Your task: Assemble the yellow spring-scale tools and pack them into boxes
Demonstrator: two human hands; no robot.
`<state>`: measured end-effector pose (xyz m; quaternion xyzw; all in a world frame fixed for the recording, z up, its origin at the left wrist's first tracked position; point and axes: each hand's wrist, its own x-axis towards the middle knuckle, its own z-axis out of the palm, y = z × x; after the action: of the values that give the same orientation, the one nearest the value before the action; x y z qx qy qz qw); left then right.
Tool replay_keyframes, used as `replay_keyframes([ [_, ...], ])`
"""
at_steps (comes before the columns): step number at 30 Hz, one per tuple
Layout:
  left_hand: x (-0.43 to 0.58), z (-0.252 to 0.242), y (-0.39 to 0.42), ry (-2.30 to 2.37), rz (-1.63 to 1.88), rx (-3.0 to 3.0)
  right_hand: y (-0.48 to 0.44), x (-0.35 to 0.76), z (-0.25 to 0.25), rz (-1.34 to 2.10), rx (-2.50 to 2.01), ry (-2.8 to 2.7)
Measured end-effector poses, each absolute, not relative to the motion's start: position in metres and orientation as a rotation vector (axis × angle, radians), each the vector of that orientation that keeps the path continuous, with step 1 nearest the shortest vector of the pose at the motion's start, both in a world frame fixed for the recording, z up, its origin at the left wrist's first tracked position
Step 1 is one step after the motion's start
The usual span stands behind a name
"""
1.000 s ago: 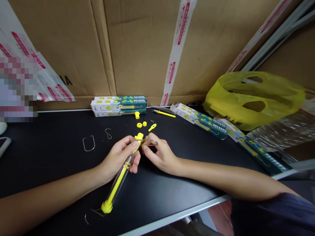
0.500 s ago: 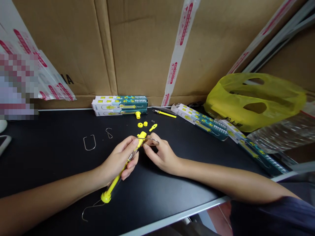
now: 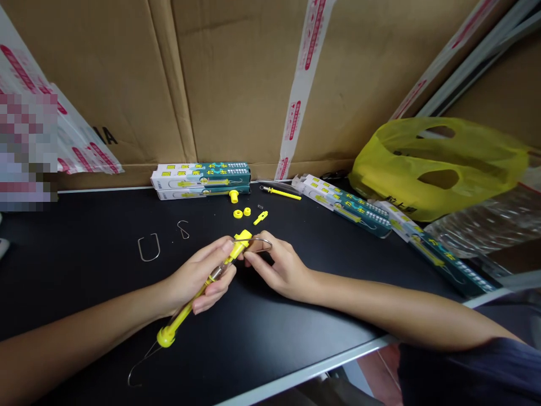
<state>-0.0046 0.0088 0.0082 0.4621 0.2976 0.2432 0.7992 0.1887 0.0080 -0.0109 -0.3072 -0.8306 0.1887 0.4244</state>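
Observation:
My left hand is wrapped round a yellow spring scale with a clear tube, held at a slant. A wire hook hangs from its lower end. At the upper end, a bent wire handle passes by the yellow cap, and my right hand pinches it with the fingers closed. Beyond the hands lie a small yellow clip-like part, two yellow rings, a yellow cap and a small spring. A U-shaped wire and a twisted wire hook rest to the left.
Printed boxes are stacked against the cardboard wall. A yellow rod with a metal end lies near more boxes. On the right are a yellow plastic bag and clear plastic bottles. The black table has a pale front edge.
The lower end of the spring scale has swung slightly to the left, and my left hand has shifted a little left with it. My right hand still grips the wire handle. The view has moved slightly.

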Motion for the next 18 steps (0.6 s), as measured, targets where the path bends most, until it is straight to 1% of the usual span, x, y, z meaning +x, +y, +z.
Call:
replay_keyframes([
  [8, -0.009, 0.004, 0.016, 0.528, 0.39, 0.807, 0.007, 0.19, -0.006, 0.504, -0.764, -2.092],
  [14, -0.011, 0.004, 0.019, 0.442, 0.299, 0.726, 0.007, 0.191, -0.005, 0.468, -0.746, -2.138],
  [18, -0.012, 0.005, 0.021, 0.428, 0.2, 0.723, 0.006, 0.192, -0.003, 0.504, -0.738, -2.134],
])
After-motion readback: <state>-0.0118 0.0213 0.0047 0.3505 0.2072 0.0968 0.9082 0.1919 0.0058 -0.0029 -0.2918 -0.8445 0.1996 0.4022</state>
